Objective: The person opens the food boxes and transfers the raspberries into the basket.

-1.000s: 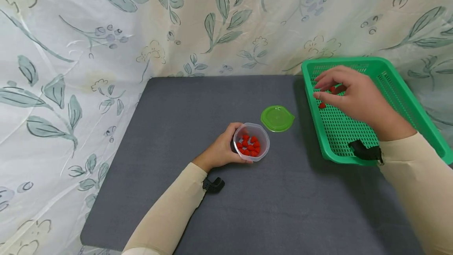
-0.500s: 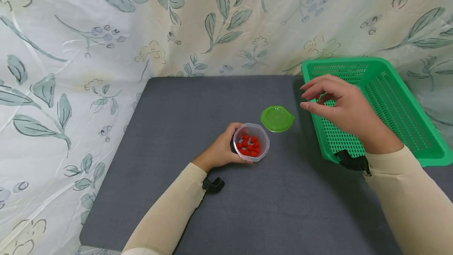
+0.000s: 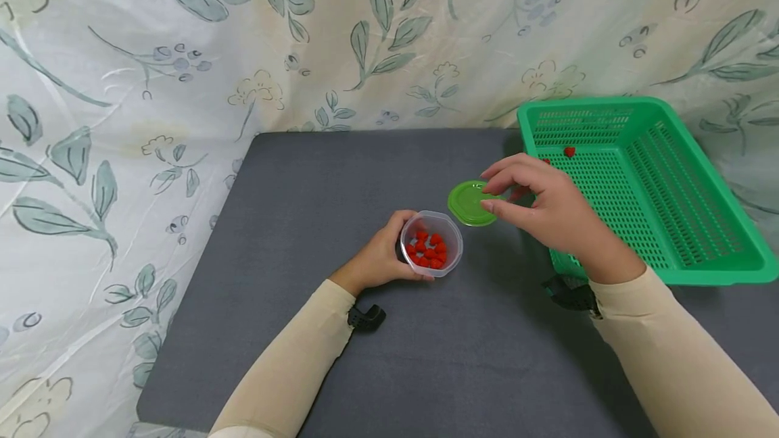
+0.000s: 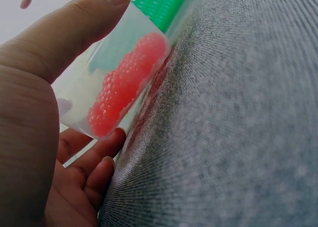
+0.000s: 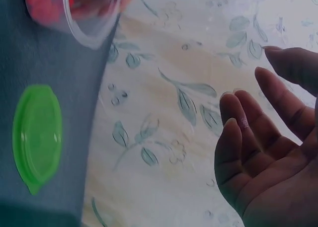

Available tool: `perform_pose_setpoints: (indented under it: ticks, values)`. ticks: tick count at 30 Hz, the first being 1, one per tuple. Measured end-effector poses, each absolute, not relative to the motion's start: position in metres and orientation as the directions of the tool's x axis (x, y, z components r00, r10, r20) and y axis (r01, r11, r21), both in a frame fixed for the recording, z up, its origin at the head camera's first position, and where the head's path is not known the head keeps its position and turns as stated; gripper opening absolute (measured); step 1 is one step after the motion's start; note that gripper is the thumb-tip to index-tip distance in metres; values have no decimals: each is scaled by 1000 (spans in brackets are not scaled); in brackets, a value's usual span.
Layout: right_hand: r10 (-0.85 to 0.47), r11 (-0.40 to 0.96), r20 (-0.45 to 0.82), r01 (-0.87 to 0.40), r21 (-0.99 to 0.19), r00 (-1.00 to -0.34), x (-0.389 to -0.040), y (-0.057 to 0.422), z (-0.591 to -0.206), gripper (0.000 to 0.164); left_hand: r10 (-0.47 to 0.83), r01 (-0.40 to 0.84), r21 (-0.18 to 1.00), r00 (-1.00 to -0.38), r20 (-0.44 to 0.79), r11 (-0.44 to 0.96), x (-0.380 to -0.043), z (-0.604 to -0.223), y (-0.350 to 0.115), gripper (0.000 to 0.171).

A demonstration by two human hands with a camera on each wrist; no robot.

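Note:
My left hand point(image 3: 389, 252) grips a clear plastic tub point(image 3: 453, 249) on the grey table, its thumb and fingers around opposite sides. Red raspberries point(image 4: 121, 88) cover the tub's bottom, seen through the wall in the left wrist view. My right hand point(image 3: 541, 205) is in the air between the tub and the basket, overlapping the edge of the green lid point(image 3: 468, 205) in the head view. Its fingers are loosely bent, and in the right wrist view nothing shows between thumb and fingertips. The lid point(image 5: 37, 137) lies flat on the table just beyond the tub.
A green mesh basket point(image 3: 718, 181) stands at the right of the table. Inside, near its left wall, lies a red raspberry point(image 3: 569, 151), with another partly hidden behind my right hand. A floral curtain point(image 3: 341, 39) hangs behind and at the left.
My right hand has moved left and nearer from over the basket to beside the lid, uncovering much of the basket. The left hand and tub have stayed in place.

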State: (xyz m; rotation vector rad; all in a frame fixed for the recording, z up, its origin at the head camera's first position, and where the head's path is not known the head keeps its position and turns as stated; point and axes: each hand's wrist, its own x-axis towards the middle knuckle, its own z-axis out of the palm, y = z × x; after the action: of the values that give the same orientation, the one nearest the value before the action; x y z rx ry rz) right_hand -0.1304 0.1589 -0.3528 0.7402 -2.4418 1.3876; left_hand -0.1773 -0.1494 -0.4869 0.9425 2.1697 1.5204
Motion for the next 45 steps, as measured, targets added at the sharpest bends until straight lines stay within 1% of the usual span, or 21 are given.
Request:
perform_pose_setpoints:
  ticks: [9, 17, 26, 36, 45]
  values:
    - [-335, 411, 371, -488, -770, -866, -129, 134, -379, 19, 677, 314, 928, -729, 100, 202, -177, -486, -150, 98]
    - [-296, 444, 307, -415, -794, -904, -126, 125, -410, 14, 682, 309, 937, -722, 121, 161, -177, -487, -147, 100]
    - [-270, 474, 239, -345, -810, -933, -125, 116, -437, 11, 682, 307, 930, -726, 92, 201, -177, -487, -149, 99]
    - [-291, 512, 194, -324, -795, -937, -127, 100, -452, 12, 687, 336, 920, -718, 111, 203, -177, -487, -149, 101]
    - [-311, 546, 100, -264, -795, -945, -132, 89, -458, 12, 688, 348, 913, -717, 114, 212, -176, -485, -149, 102]
